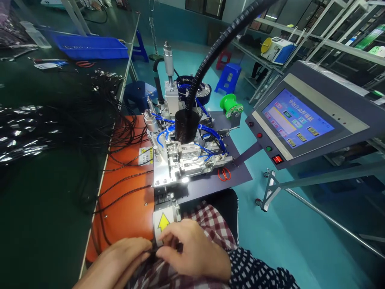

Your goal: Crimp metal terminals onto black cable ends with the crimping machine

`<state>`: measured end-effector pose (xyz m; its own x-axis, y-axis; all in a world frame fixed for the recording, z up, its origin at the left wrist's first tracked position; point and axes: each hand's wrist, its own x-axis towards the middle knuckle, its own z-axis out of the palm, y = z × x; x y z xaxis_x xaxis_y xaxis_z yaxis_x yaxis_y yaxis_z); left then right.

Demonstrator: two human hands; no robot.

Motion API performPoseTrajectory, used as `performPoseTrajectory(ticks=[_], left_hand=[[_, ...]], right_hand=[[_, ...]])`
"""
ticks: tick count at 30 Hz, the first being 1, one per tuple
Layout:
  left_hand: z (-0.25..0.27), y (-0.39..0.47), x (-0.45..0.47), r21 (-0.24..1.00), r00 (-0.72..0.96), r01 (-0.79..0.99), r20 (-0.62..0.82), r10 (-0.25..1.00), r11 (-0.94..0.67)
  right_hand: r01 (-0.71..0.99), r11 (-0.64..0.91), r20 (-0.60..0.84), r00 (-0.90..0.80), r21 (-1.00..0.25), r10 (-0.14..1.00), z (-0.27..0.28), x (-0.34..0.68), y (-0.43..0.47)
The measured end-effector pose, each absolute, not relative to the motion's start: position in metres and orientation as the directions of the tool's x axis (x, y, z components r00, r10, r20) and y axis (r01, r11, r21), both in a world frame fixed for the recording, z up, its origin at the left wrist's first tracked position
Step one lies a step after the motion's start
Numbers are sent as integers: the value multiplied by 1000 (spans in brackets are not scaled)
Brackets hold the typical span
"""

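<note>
Dark piece, perhaps cable, mostly hidden, between the fingertips of left hand and right hand, at the near end of the white block. Left fingers laid flat together, right thumb and forefinger curled toward each other; cannot tell whether pinching or merely touching. Block just ahead of the fingertips, yellow arrow along it toward the machine; right hand nearer. Leftward, orange mat under black cables, then dark worktop; rightward, scissors beside the machine, screen farther out.
</note>
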<state>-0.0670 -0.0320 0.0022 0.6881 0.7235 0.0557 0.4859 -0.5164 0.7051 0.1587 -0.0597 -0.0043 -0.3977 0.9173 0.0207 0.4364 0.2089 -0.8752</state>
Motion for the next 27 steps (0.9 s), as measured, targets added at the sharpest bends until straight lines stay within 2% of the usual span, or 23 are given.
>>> performPoseTrajectory(ticks=[3,7,13,19,27], left_hand=[[8,-30,-57,680,646,517,88,758,-520],[10,-27,-43,643,668,519,106,737,-563],[7,-22,-35,658,696,484,110,710,-577],[8,-17,-31,637,699,508,89,710,-580],[-7,-20,-49,625,683,473,184,707,-620]], right_hand=[[513,218,24,-357,-830,934,-3,163,-57],[554,249,62,-333,-794,941,-5,164,-54],[498,175,44,-264,-849,963,-4,171,-52],[489,236,109,-274,-840,956,-1,181,-51],[447,244,130,-269,-861,954,-1,189,-53]])
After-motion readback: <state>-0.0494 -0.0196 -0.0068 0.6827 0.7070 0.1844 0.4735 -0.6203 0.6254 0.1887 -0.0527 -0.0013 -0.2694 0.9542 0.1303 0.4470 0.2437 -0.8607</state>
